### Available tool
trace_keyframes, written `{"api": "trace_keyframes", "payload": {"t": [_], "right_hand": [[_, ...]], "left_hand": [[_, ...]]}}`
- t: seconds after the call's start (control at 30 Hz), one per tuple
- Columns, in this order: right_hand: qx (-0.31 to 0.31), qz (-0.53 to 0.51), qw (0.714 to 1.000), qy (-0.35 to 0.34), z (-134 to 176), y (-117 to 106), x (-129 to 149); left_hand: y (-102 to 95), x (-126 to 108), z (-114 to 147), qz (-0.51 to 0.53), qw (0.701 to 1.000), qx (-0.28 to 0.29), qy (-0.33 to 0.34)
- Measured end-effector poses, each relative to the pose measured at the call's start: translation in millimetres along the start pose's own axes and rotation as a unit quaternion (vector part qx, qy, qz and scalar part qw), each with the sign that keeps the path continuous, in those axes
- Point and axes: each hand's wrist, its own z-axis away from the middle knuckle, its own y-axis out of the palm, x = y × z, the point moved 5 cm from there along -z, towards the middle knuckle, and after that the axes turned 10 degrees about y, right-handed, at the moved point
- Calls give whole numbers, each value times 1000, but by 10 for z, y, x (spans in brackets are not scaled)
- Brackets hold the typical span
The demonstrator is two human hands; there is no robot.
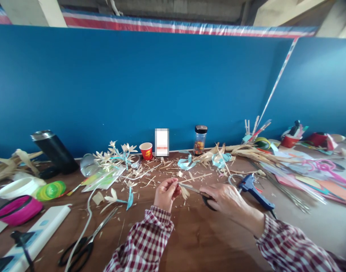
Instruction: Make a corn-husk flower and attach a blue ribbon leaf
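My left hand (165,194) is closed in a pinch at the middle of the table, on a small pale piece of dried husk (185,193) that hangs beside the fingertips. My right hand (228,200) grips a pair of scissors (208,203) by its black handles. Its blades point left, reaching the husk right by my left fingertips; whether they are parted is too small to tell. Below and around both hands, pale clippings are scattered over the brown table (190,241). A husk flower (111,196) with blue ribbon lies left of my left hand.
Black-handled scissors (87,241) and a white power strip (38,238) lie at left, a cable running past them. A blue glue gun (256,192) rests at right. Behind stand husk flowers (116,155), a red paper cup (146,151), a jar (200,141) and a leaning black flask (55,151).
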Motion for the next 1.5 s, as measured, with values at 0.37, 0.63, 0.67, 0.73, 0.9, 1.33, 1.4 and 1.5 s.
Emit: {"api": "trace_keyframes", "payload": {"t": [0.37,0.63,0.67,0.73,0.9,1.33,1.4,1.5], "right_hand": [[-27,-56,997,41,-3,-80,-9],[48,-574,798,176,-53,204,9],[52,-623,754,201,-60,251,50],[53,-693,679,237,-77,315,137],[65,-796,555,233,-143,389,263],[89,-797,571,176,-189,433,264],[90,-803,560,182,-199,454,274],[90,-817,541,178,-218,460,286]], "left_hand": [[-17,-8,-10,-9,1000,2,13],[68,-329,136,-269,896,53,350],[114,-387,208,-310,853,73,414],[194,-441,340,-371,779,117,492],[269,-404,455,-442,716,174,512],[342,-337,465,-373,778,200,464],[341,-338,468,-384,767,200,473],[338,-341,463,-395,759,200,478]]}}
